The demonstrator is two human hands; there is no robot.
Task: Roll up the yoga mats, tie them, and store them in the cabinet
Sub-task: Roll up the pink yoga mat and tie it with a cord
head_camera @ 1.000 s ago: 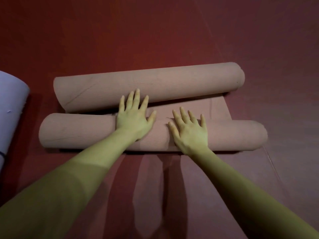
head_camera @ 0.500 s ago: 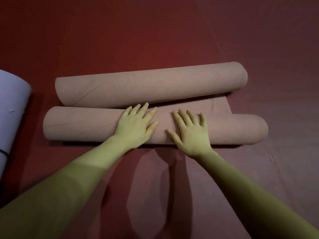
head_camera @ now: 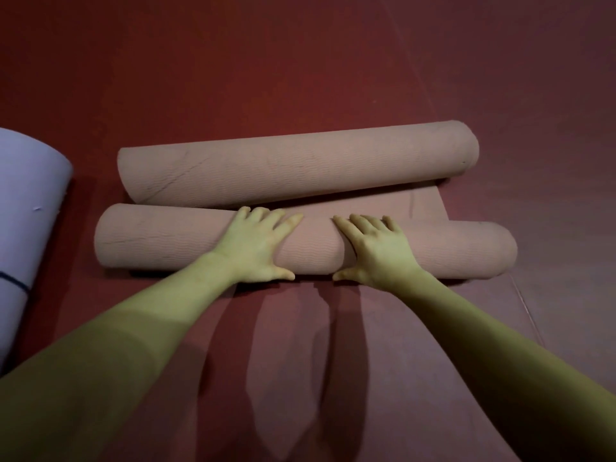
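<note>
Dark red floor (head_camera: pixel 300 61) fills frame. Pinkish-tan foam yoga mat (head_camera: pixel 186 243) lies centre, rolled from both ends w/ short flat strip between. Left hand (head_camera: pixel 256 248) & right hand (head_camera: pixel 380 250) press near roll, fingers straight, spread. Rolling step underway; next likely: push roll forward evenly.

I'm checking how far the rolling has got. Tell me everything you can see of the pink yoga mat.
The pink yoga mat, a foam-like sheet with a fine ribbed texture, lies on the dark red floor, curled into a roll at each end. Only a narrow flat strip shows between the rolls, at the right. The left hand and right hand rest on the nearer roll, fingers over its top, thumbs at its near side. No tie is visible.
</note>
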